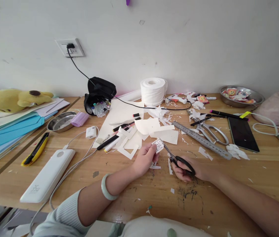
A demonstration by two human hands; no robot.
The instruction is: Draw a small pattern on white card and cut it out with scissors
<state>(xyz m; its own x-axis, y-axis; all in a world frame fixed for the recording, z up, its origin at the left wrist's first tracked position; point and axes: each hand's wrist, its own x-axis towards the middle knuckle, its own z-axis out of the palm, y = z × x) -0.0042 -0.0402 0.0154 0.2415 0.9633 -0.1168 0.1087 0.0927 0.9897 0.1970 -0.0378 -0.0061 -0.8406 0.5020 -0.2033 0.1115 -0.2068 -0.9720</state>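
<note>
Pinched in my left hand [145,159] is a small white paper piece [158,145] with a black line drawing on it. My right hand [183,169] grips black-handled scissors [182,163], whose blades point up and left to the paper's right edge. Whether the blades are cutting into it I cannot tell. Under and between my hands lie thin paper strips [170,167] on the wooden table [139,197]. Just beyond are white paper offcuts [165,133] and several markers [107,141].
A steel ruler [201,140] and larger silver scissors [215,133] lie to the right, near a phone [243,133]. Behind stand a paper roll [153,92] and a metal bowl [241,95] of coloured cutouts. On the left are a power bank [47,176], its cable and a yellow utility knife [35,149].
</note>
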